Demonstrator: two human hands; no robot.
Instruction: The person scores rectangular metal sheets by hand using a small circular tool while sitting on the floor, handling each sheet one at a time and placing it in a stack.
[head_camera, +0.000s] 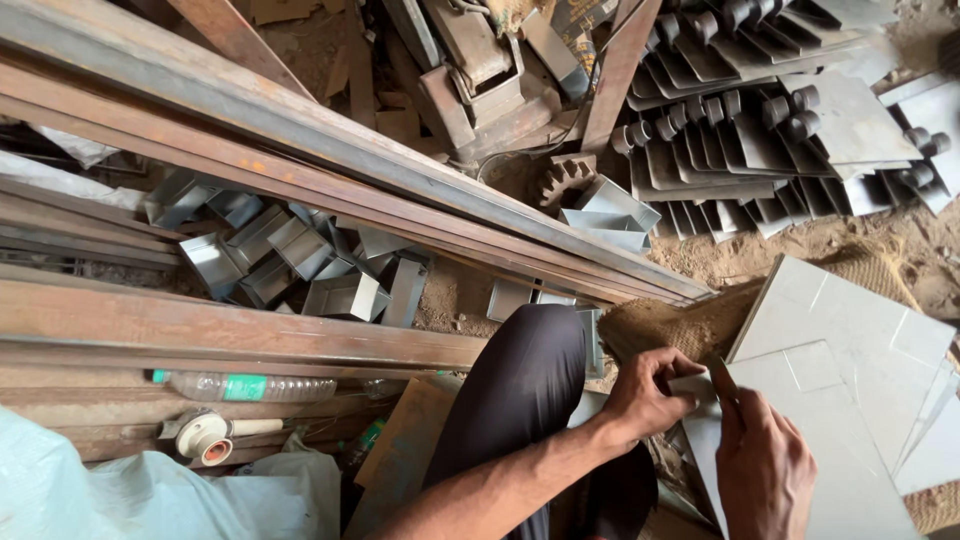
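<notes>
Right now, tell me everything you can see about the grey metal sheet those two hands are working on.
The grey metal sheet is flat, thin and dull light grey, with faint scribed lines marking rectangles across it. It lies on top of similar grey sheets at the lower right, over sandy ground. The left hand pinches its near left edge, while the right hand rests on it, pressing a slim dark tool against the surface. Its lower part runs out of view.

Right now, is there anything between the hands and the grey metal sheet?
No. The left hand already pinches the edge of the grey metal sheet, and the right hand presses a thin tool against it. The knee lies beside them, not between.
</notes>
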